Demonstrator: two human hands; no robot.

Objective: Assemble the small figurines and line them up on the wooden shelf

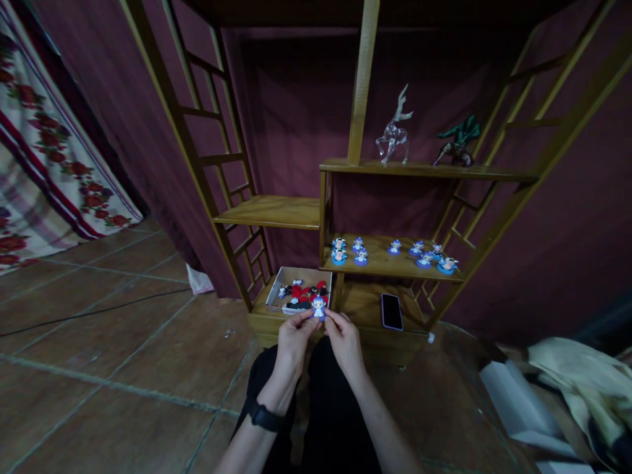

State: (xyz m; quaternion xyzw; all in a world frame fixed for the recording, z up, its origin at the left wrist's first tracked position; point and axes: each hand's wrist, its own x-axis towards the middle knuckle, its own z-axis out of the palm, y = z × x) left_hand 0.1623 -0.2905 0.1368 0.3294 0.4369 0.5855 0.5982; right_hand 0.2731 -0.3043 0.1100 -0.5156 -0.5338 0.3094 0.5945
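Holding upright a small white figurine with a purple top and a purple round base (318, 307), in the air just in front of the near side of an open, shallow, light cardboard box (302, 274). Pinching it by the base with a narrow grip from both sides: fingertips of the left hand (295, 336) at its left, those of the right hand (344, 336) at its right. Wearing a black band (266, 416) on the left wrist. Looking past the figurine into the box, with a jumble of red, black and white pieces (296, 290) inside, too small to tell apart. Noting to the right, flat on the same low wooden shelf (359, 309), a dark-screened phone with a pale purple edge (392, 311). Counting on the brown wooden shelf above (378, 249) nine small figurines on round blue or purple bases, four in a left-hand cluster (361, 256) and five in a looser group (424, 259) to the right. Seeing higher still, on the top right shelf (419, 170), a clear glass deer (394, 141) and, well apart from it, a dark green-and-brown statuette (461, 139).
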